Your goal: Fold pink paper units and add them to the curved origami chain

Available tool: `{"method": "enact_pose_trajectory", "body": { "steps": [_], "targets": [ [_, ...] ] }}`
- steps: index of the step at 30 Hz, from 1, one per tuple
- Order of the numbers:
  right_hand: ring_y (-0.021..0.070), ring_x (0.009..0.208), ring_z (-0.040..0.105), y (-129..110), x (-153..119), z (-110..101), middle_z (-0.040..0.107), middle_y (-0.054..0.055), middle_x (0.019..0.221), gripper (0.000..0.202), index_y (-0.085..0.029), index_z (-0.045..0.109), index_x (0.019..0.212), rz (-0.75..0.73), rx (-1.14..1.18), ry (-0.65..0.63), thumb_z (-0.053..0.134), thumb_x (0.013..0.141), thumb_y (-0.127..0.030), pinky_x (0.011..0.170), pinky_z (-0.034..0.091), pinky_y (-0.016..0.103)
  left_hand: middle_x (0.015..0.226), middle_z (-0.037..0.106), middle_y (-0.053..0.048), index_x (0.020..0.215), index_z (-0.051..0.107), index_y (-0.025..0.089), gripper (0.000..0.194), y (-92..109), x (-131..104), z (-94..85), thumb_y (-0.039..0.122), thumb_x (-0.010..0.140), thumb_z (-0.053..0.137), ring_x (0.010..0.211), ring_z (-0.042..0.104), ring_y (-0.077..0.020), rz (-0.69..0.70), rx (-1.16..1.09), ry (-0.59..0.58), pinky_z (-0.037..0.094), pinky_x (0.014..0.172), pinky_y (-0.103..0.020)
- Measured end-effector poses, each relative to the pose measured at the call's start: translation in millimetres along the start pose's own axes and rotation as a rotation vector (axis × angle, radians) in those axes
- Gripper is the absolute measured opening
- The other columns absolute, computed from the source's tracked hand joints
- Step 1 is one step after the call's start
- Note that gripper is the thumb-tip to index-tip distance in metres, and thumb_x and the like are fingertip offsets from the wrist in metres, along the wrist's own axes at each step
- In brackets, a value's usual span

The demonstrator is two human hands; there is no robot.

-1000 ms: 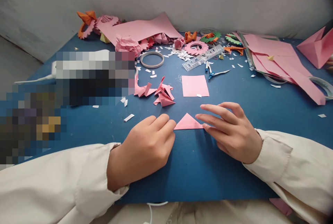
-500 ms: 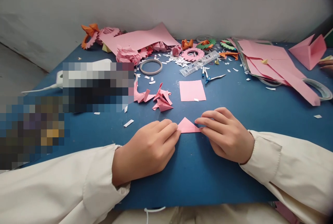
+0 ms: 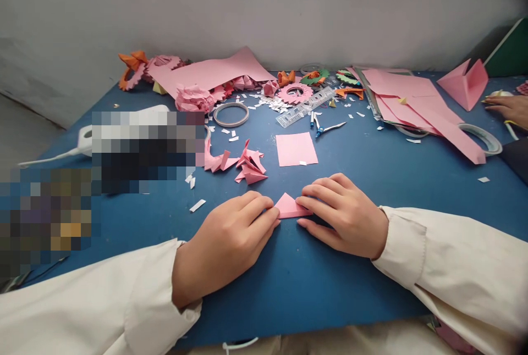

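A small pink paper [image 3: 287,207], folded to a triangle with a narrow band along its near edge, lies on the blue table between my hands. My left hand [image 3: 231,239] is closed, its fingertips pinching the left corner. On the right end, the fingers of my right hand [image 3: 344,215] hold the paper down, covering that corner; the thumb sits just below the near edge. Behind the paper lies a flat pink square sheet [image 3: 295,149] with a white scrap on it. Folded pink paper pieces [image 3: 251,164] rest to its left.
Farther back are a tape roll [image 3: 231,115], a clear stencil ruler [image 3: 305,107], a compass [image 3: 328,128], paper scraps and paper rings. Pink sheets [image 3: 412,94] and another tape roll [image 3: 487,138] lie right. Another person's hand [image 3: 509,107] is at the right edge. Blurred objects stand left.
My right fingers have slid farther onto the paper, and the right thumb has come down below its near edge. My left hand keeps its hold. The view has tilted up and turned slightly right.
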State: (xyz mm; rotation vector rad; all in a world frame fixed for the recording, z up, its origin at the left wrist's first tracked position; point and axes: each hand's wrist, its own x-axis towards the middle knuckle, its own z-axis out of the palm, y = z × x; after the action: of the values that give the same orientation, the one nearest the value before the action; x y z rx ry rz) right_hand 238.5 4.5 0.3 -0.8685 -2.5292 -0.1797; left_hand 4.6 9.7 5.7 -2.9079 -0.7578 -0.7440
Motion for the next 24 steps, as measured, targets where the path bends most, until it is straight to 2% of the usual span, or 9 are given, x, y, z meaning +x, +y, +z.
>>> {"method": "enact_pose_trajectory", "body": {
  "steps": [4,6,10,12,16,21,24],
  "targets": [
    [0.0192,0.086,0.058,-1,0,0,0.068,0.008,0.092,0.013,-0.013,0.062,0.097,-0.012,-0.016,0.010,0.052,0.094,-0.020,0.076,0.040,0.036,0.084,0.064,-0.011,0.092,0.066,0.004,0.011,-2,0,-1.3,0.006,0.089,0.055,0.074,0.058,-0.0209,0.139,0.087,-0.035,0.052,0.064,-0.034],
    [0.0190,0.085,0.058,0,1,-1,0.068,0.008,0.090,0.013,-0.013,0.062,0.096,-0.014,-0.005,0.014,0.052,0.094,-0.021,0.077,0.040,0.036,0.081,0.065,-0.012,0.089,0.066,0.003,0.012,-3,2,-2.9,0.005,0.089,0.054,0.070,0.056,-0.0206,0.212,0.107,-0.054,0.050,0.061,-0.034],
    [0.0191,0.085,0.059,2,0,-1,0.069,0.008,0.091,0.014,-0.014,0.062,0.096,-0.004,0.058,0.024,0.054,0.094,-0.025,0.076,0.040,0.036,0.082,0.067,-0.011,0.091,0.065,0.005,0.020,-3,5,-5.3,0.002,0.092,0.045,0.069,0.056,-0.0199,0.226,0.063,-0.077,0.047,0.059,-0.033],
    [0.0184,0.085,0.060,2,1,-1,0.069,0.007,0.090,0.008,-0.016,0.062,0.096,0.017,0.120,0.045,0.055,0.092,-0.020,0.075,0.041,0.035,0.085,0.066,-0.011,0.093,0.064,0.006,0.021,-3,6,-4.6,0.004,0.094,0.043,0.074,0.057,-0.0200,0.147,-0.009,-0.073,0.047,0.064,-0.032],
    [0.0142,0.076,0.061,-2,4,-2,0.068,0.004,0.083,0.005,-0.017,0.060,0.088,0.148,0.315,0.126,0.058,0.089,-0.013,0.070,0.044,0.031,0.090,0.062,-0.009,0.093,0.060,0.008,0.018,-2,9,-0.3,0.011,0.096,0.042,0.083,0.058,-0.0173,-0.129,-0.275,-0.049,0.048,0.074,-0.029],
    [0.0104,0.067,0.061,-9,13,-5,0.064,0.001,0.074,0.012,-0.018,0.059,0.082,0.347,0.589,0.113,0.053,0.093,-0.018,0.061,0.051,0.022,0.074,0.060,0.001,0.086,0.058,0.015,0.023,6,18,1.6,0.021,0.098,0.040,0.063,0.055,-0.0086,-0.416,-0.733,-0.153,0.045,0.059,-0.019],
    [0.0100,0.061,0.059,-10,16,-4,0.063,0.001,0.070,0.019,-0.017,0.057,0.078,0.421,0.666,0.085,0.051,0.095,-0.023,0.054,0.050,0.021,0.068,0.060,0.001,0.080,0.057,0.015,0.034,12,24,1.0,0.030,0.101,0.035,0.058,0.057,-0.0078,-0.563,-0.973,-0.205,0.046,0.054,-0.017]
  ]
}}
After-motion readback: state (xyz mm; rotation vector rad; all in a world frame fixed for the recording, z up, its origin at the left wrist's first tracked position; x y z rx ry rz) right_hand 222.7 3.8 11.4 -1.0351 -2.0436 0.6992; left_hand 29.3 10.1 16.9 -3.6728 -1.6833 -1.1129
